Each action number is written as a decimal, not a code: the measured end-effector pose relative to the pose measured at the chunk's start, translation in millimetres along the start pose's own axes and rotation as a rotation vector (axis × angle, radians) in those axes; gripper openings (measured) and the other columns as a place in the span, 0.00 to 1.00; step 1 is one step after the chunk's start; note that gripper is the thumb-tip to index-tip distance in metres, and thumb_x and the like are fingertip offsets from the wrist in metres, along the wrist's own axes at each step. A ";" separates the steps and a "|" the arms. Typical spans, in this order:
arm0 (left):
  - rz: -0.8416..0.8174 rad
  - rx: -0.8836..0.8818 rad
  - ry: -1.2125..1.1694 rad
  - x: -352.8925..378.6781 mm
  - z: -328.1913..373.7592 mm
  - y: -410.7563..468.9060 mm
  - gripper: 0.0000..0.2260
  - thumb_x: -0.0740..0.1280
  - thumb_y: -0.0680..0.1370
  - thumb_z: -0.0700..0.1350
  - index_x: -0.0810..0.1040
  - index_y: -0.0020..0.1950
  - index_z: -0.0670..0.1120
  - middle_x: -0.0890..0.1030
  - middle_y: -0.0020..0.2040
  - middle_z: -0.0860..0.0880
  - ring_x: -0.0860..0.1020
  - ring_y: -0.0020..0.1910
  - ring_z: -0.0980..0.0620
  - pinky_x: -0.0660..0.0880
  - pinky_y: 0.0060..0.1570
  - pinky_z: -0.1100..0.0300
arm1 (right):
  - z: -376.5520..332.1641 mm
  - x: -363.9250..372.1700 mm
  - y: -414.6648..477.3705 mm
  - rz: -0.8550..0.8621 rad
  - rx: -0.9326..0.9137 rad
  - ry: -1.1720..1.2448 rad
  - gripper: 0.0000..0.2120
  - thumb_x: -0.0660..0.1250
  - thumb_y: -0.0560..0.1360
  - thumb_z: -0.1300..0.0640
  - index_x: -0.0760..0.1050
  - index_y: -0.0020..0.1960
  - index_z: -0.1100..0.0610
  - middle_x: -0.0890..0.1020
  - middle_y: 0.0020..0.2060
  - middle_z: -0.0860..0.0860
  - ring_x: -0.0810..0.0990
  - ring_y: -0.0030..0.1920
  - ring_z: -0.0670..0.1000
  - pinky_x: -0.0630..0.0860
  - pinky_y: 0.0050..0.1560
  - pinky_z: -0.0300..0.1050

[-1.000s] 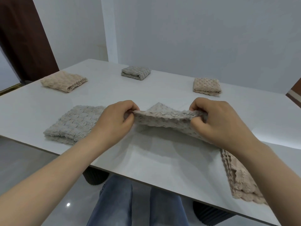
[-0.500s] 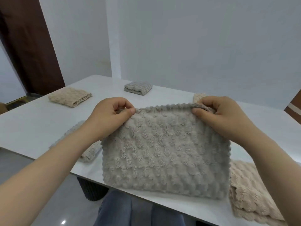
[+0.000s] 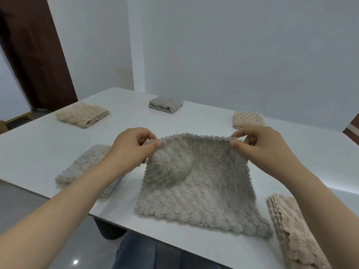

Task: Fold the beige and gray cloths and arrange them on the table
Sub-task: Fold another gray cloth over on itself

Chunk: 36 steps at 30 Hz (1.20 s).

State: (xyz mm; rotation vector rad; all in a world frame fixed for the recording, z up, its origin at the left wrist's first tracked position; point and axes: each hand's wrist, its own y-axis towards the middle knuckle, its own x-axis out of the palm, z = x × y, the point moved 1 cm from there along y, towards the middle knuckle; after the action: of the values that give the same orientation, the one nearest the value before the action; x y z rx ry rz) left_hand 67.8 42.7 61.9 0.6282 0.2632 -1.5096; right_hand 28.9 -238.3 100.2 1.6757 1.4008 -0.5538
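An unfolded gray cloth (image 3: pixel 196 191) hangs from its top edge, its lower edge resting on the white table (image 3: pixel 38 152) near the front. My left hand (image 3: pixel 132 150) pinches the cloth's top left corner and my right hand (image 3: pixel 260 150) pinches its top right corner. A pile of gray cloths (image 3: pixel 85 166) lies to the left, partly under my left forearm. A stack of beige cloths (image 3: pixel 291 230) sits at the front right edge. Folded cloths lie farther back: beige (image 3: pixel 83 114) at left, gray (image 3: pixel 166 104) in the middle, beige (image 3: pixel 248 119) at right.
A white wall stands behind the table and a dark brown door (image 3: pixel 33 55) is at the left. My legs in blue jeans (image 3: pixel 139 251) show below the table's front edge, next to a dark ribbed table base (image 3: pixel 108 230).
The gray cloth went from lying bunched on the table to being lifted and spread open by its top corners; its lower edge has now come down onto the table.
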 end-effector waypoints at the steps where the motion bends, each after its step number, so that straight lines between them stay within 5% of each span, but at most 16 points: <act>1: -0.001 -0.011 -0.064 1.2 3.2 -1.2 0.07 0.70 0.75 0.46 0.80 0.41 0.43 0.77 0.23 0.51 0.74 0.21 0.57 0.71 0.23 0.66 | -4.1 0.2 -1.6 -0.043 0.004 0.068 0.01 0.68 0.76 0.54 0.78 0.46 0.50 0.77 0.22 0.47 0.75 0.24 0.43 0.70 0.31 0.38; 7: -0.039 0.000 -0.271 6.9 15.2 -10.4 0.03 0.69 0.76 0.40 0.82 0.46 0.46 0.82 0.36 0.44 0.79 0.31 0.54 0.79 0.35 0.61 | -22.9 2.9 -9.8 -0.158 -0.007 0.282 0.04 0.65 0.78 0.59 0.73 0.51 0.52 0.76 0.21 0.47 0.78 0.25 0.47 0.76 0.30 0.37; 13: -0.031 -0.019 -0.401 15.6 25.1 -21.2 0.07 0.72 0.73 0.39 0.78 0.50 0.42 0.83 0.36 0.44 0.81 0.34 0.52 0.79 0.39 0.61 | -38.2 9.3 -15.1 -0.225 -0.050 0.361 0.07 0.64 0.77 0.62 0.80 0.45 0.55 0.80 0.26 0.52 0.80 0.27 0.49 0.76 0.32 0.36; 21: 0.005 -0.020 -0.448 23.0 28.3 -35.2 0.03 0.71 0.73 0.38 0.83 0.45 0.44 0.84 0.39 0.42 0.81 0.36 0.51 0.81 0.44 0.55 | -48.1 14.6 -22.5 -0.371 -0.019 0.513 0.12 0.63 0.76 0.69 0.80 0.51 0.57 0.86 0.41 0.52 0.83 0.32 0.51 0.77 0.33 0.39; 25: 0.024 -0.033 -0.480 27.6 28.2 -42.1 0.03 0.72 0.72 0.38 0.83 0.45 0.44 0.85 0.39 0.45 0.82 0.37 0.49 0.82 0.46 0.49 | -50.5 22.5 -23.7 -0.265 -0.054 0.481 0.02 0.74 0.71 0.62 0.81 0.42 0.56 0.84 0.34 0.53 0.81 0.28 0.50 0.75 0.30 0.38; 36: 0.030 -0.036 -0.546 33.7 31.1 -53.0 0.02 0.72 0.72 0.37 0.83 0.41 0.43 0.84 0.34 0.47 0.82 0.34 0.51 0.82 0.44 0.54 | -53.4 45.3 -25.4 -0.088 -0.087 0.455 0.06 0.71 0.72 0.56 0.77 0.37 0.53 0.77 0.27 0.48 0.74 0.26 0.48 0.71 0.30 0.41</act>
State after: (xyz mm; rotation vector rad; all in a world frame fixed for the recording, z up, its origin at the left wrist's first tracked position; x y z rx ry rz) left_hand 11.9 0.7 57.6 0.1731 -0.1385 -1.5819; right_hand 7.4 -168.6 84.9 1.7433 1.7992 -0.1557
